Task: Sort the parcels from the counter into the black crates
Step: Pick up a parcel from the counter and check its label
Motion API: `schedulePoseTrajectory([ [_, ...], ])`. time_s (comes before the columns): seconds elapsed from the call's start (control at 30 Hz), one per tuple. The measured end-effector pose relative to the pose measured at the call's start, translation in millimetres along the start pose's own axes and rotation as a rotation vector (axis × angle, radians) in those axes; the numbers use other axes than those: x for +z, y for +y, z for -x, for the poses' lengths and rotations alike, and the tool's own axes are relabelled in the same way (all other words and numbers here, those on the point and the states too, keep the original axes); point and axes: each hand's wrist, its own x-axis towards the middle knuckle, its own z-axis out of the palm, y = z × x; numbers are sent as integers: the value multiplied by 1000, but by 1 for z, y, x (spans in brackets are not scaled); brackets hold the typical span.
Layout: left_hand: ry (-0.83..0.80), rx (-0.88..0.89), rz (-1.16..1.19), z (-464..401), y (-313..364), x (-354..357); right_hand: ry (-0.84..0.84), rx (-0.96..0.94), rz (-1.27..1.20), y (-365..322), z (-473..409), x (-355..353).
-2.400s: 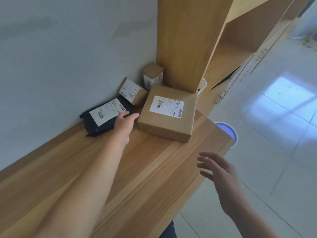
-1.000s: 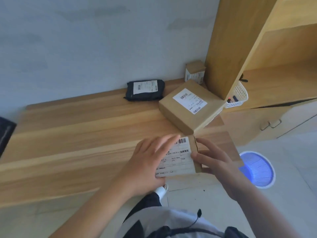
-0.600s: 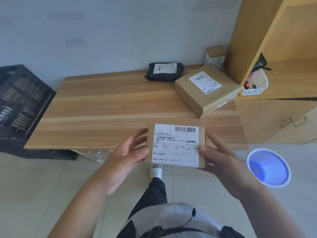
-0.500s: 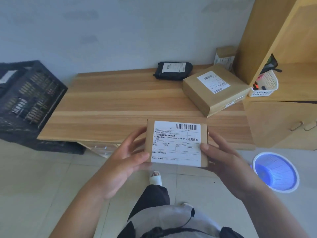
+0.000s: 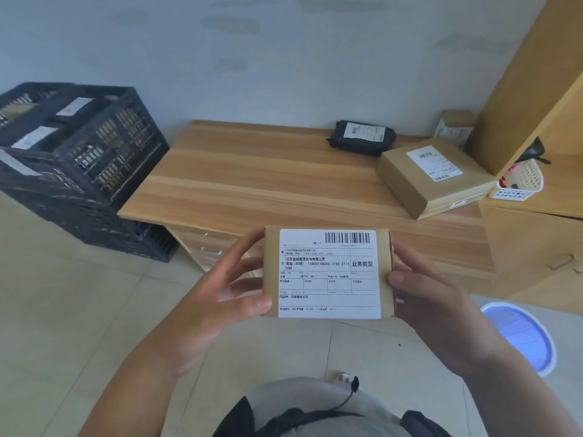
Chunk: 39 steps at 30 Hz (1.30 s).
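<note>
Small cardboard parcel [image 5: 328, 274] held label-up in front of the counter [image 5: 252, 184], left hand [image 5: 220, 298] and right hand [image 5: 432, 298] each gripping a side. Black crates [image 5: 79, 159] at left already hold labelled parcels. Left on counter: black pouch [image 5: 361, 138], large box [image 5: 432, 176], small box [image 5: 454, 126]. Judged past halfway.
</note>
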Motion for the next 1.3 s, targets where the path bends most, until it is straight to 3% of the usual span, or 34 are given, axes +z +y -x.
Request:
schedulePoseTrajectory([
  [0.23,39,-38,59,76,-22,-49,-104,23,121,3,22,76],
  [0.73,25,-7,120,160,-58,-114,-30,60,196,26,55,177],
  [1.3,313,-59,221,206,-87,-192,-177,93,284,46,-34,280],
])
